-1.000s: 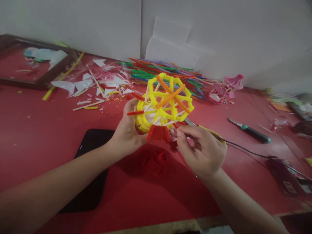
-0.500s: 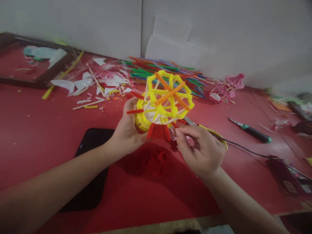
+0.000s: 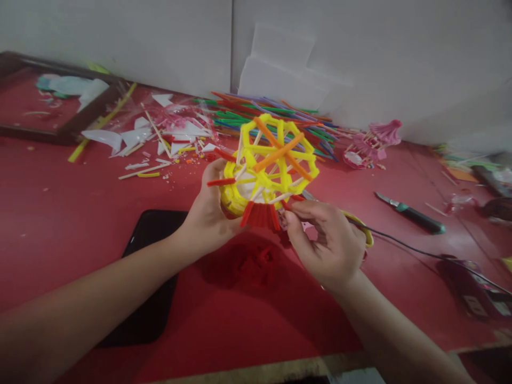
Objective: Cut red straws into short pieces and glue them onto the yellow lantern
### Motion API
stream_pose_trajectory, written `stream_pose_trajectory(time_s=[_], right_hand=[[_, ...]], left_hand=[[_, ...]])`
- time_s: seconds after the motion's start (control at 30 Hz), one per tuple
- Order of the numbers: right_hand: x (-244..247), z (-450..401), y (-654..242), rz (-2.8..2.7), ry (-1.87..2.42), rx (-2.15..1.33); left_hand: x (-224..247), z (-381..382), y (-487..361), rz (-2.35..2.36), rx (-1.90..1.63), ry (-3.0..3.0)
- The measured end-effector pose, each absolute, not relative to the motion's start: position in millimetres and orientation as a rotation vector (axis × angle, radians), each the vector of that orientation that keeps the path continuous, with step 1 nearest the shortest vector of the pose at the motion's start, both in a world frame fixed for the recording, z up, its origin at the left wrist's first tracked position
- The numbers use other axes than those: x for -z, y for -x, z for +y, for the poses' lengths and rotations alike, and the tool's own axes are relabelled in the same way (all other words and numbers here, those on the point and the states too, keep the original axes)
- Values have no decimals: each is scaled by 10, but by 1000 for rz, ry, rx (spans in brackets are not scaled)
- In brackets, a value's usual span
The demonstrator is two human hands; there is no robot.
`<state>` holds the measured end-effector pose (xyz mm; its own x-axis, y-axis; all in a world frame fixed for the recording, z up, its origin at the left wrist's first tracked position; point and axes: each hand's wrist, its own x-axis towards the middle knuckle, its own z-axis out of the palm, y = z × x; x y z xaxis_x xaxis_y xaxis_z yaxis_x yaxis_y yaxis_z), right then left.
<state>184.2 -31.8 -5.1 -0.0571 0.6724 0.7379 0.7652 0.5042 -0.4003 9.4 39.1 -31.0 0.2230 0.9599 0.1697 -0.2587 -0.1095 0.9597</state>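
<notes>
My left hand (image 3: 210,213) is wrapped round the left side of a yellow craft frame (image 3: 236,200), holding it above the table. Thin pale sticks join its base to a yellow wheel-shaped top, crossed by two orange strips (image 3: 280,152). A fan of red strips (image 3: 261,215) hangs at the front of the base, and single red strips jut out at the left. At the right of the fan, the thumb and fingertips of my right hand (image 3: 326,237) pinch a short red strip (image 3: 286,205) against the base.
On the red table (image 3: 76,224) lie a black phone-like slab (image 3: 148,298), a green-handled cutter (image 3: 420,217) and a dark red phone (image 3: 466,285) with a cable. Behind are coloured strips (image 3: 236,117), white scraps (image 3: 138,140), a pink model (image 3: 370,144) and a brown frame (image 3: 68,130).
My right hand has shifted slightly left and down, its fingers still close to the red strips. My left hand and the yellow frame have hardly moved.
</notes>
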Motion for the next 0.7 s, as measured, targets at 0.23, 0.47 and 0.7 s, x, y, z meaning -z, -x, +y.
stream_pose_trajectory(time_s=[0.23, 0.47, 0.7], right_hand=[[-54, -277, -2031, -1927, 1168, 422], [-84, -267, -2022, -1926, 1092, 526], [-90, -265, -1996, -1917, 1071, 550]], left_hand=[[250, 353, -70, 633, -1144, -1208], [257, 360, -66, 618, -1163, -1297], [312, 396, -47, 586, -1156, -1390]])
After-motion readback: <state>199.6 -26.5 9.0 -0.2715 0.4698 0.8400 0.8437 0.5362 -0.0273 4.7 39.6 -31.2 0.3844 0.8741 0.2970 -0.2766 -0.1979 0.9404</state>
